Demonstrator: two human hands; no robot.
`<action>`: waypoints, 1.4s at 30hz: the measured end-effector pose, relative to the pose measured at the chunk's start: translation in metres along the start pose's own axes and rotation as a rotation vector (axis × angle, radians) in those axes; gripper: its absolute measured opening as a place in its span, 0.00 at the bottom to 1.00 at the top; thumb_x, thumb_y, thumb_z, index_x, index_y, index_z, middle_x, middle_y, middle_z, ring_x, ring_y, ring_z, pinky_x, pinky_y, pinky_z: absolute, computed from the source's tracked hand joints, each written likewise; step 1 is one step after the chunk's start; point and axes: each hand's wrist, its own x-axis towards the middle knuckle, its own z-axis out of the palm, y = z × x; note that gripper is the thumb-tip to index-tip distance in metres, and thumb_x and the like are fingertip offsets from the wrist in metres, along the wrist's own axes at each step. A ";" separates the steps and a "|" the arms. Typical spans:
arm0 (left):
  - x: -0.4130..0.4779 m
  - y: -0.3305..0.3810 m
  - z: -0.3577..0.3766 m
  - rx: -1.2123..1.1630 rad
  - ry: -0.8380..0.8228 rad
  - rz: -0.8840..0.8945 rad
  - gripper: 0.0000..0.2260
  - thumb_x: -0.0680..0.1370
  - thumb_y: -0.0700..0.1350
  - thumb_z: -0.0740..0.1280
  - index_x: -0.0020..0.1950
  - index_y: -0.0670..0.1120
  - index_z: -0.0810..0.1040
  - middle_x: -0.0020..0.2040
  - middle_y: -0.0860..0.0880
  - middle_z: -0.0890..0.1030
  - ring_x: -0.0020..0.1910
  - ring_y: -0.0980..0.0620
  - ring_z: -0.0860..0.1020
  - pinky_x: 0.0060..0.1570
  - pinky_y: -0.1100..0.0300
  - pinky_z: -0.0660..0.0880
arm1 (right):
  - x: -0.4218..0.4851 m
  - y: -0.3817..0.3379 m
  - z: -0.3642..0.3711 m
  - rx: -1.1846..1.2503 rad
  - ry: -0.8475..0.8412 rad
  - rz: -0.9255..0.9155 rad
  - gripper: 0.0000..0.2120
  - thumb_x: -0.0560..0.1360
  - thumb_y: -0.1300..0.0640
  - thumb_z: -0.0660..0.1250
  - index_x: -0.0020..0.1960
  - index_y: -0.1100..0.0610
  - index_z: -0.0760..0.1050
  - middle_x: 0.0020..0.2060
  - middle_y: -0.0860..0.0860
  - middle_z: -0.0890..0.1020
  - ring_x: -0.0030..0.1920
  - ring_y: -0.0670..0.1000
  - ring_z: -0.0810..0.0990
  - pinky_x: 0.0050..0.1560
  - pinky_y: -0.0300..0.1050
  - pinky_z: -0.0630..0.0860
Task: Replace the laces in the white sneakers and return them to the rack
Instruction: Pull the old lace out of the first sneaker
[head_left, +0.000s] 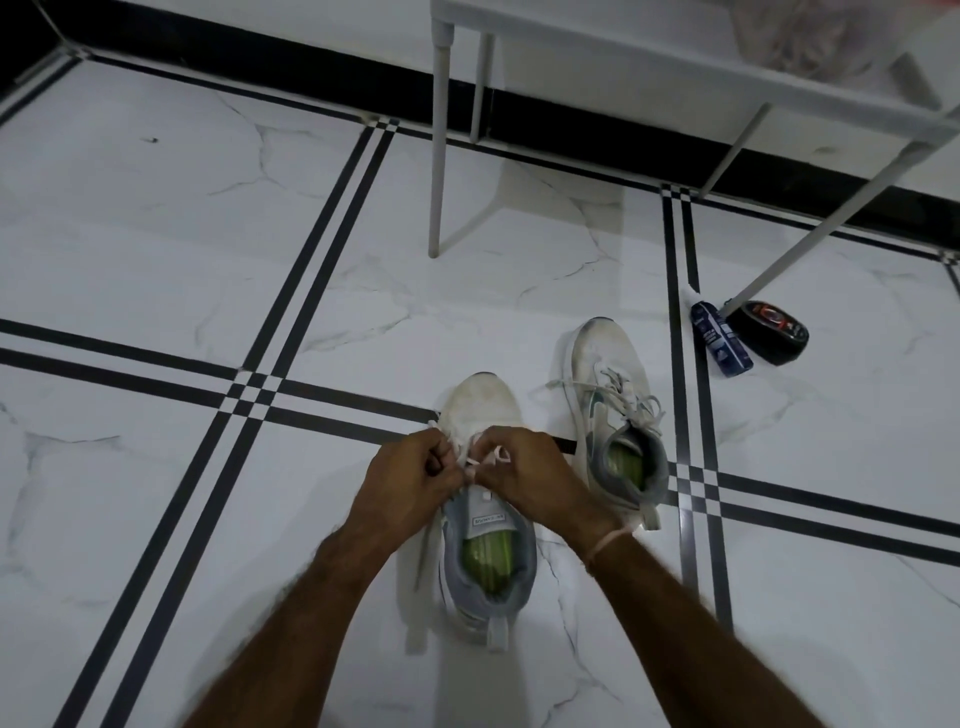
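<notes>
Both hands, your left hand (415, 480) and right hand (527, 475), pinch the lace (475, 461) with curled fingers (440, 460), over the middle of the shoe (485, 402), which points away from you.

The light is dim and cool, giving the white marble floor (156, 234) a bluish-grey cast. A pale reflection of the legs of the rack (441, 156) shows on the glossy tiles at upper centre. Shadows are soft and faint, without hard edges. The wide lens bows the black tile lines toward the frame edges. The upper right corner is blurred.
</notes>
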 end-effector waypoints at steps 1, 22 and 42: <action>0.000 0.002 0.000 -0.003 -0.004 0.003 0.08 0.72 0.46 0.75 0.37 0.48 0.77 0.30 0.52 0.81 0.30 0.57 0.79 0.36 0.54 0.77 | 0.001 0.002 0.001 -0.069 0.004 0.006 0.06 0.74 0.54 0.76 0.44 0.56 0.83 0.40 0.47 0.84 0.38 0.44 0.78 0.41 0.43 0.72; 0.000 0.001 0.001 0.001 0.002 -0.029 0.07 0.73 0.45 0.74 0.38 0.48 0.78 0.32 0.51 0.82 0.33 0.51 0.81 0.39 0.51 0.80 | -0.006 0.006 0.005 -0.082 0.110 -0.120 0.09 0.77 0.53 0.72 0.41 0.56 0.79 0.37 0.48 0.83 0.40 0.48 0.80 0.43 0.46 0.75; -0.002 0.013 -0.003 0.173 0.025 -0.071 0.06 0.74 0.50 0.74 0.41 0.48 0.84 0.36 0.53 0.84 0.39 0.56 0.81 0.42 0.61 0.74 | 0.000 0.001 -0.006 -0.553 0.533 -0.083 0.05 0.70 0.55 0.72 0.45 0.47 0.83 0.58 0.47 0.81 0.60 0.56 0.76 0.57 0.54 0.68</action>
